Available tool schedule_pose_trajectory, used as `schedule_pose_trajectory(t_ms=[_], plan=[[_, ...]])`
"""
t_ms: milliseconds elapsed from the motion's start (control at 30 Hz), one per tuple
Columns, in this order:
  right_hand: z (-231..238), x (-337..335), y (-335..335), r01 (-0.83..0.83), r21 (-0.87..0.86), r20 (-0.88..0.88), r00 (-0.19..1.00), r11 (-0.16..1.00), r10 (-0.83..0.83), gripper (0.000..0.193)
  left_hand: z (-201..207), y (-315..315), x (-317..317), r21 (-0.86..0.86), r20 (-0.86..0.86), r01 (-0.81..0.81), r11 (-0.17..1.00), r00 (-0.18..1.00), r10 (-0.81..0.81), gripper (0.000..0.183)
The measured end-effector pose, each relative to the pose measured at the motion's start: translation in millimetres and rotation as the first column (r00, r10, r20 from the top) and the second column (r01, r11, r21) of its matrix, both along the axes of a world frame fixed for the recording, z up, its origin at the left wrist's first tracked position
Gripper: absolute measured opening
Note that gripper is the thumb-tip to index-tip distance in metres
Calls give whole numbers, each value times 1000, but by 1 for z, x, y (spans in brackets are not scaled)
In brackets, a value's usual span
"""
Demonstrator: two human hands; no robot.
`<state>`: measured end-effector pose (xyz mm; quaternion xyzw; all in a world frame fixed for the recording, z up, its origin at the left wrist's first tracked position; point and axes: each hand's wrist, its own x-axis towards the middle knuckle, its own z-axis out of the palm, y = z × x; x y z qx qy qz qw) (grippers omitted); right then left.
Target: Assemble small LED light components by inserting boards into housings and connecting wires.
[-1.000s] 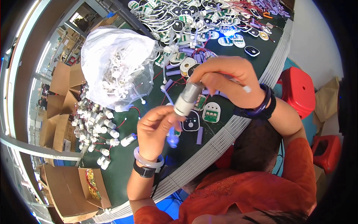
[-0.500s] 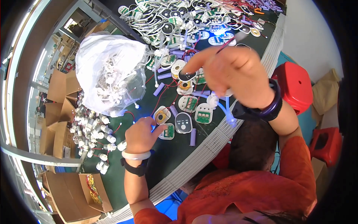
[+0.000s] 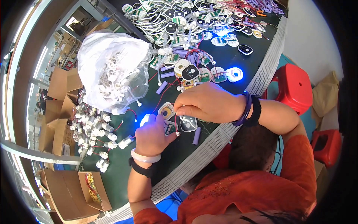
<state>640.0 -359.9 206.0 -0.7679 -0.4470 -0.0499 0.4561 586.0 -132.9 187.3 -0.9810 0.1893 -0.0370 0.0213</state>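
Note:
My left hand (image 3: 152, 136) is closed around the edge of a white oval panel with a green circuit board (image 3: 170, 127), its thumb along the near side. A glowing blue light (image 3: 145, 119) shows beside its fingers; what gives it off is partly hidden. My right hand (image 3: 207, 102) pinches a thin red wire (image 3: 176, 118), which hangs down to a small white connector (image 3: 177, 133) close to my left thumb. Under the right hand lies a panel with a dark face (image 3: 188, 124), and beside it a white ring-shaped part (image 3: 165, 110). A purple cylindrical cell (image 3: 197, 136) lies nearby.
A clear bag of white parts (image 3: 112, 71) stands at left, above a heap of small motor-like cylinders (image 3: 93, 130). Many oval panels (image 3: 171, 26) are piled at the back. A lit disc (image 3: 234, 74) glows blue. Red stools (image 3: 294, 87) and cardboard boxes (image 3: 71, 194) flank the bench.
My right hand has swung down and left, bringing a red wire to my left hand. The left has shifted slightly right. A lit disc now shows near the bench's right edge.

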Motion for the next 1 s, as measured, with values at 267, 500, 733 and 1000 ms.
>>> schedule_pose_trajectory(t_ms=[267, 500, 733, 1000], plan=[[2, 4, -5, -17, -33, 12, 1000, 999, 17, 16, 26, 20, 19, -470, -140, -60, 881, 990, -7, 53], [1, 7, -4, 85, 128, -36, 996, 988, -81, 14, 22, 12, 26, -923, -238, -175, 344, 960, -150, 49], [10, 10, -12, 170, 198, -129, 981, 965, -146, 9, 30, 27, 31, -986, -160, -160, 53, 987, 13, 32], [9, 9, -10, 135, 223, -252, 965, 966, -76, 10, 42, 31, 25, -998, -6, 1, -67, 994, 112, 16]])
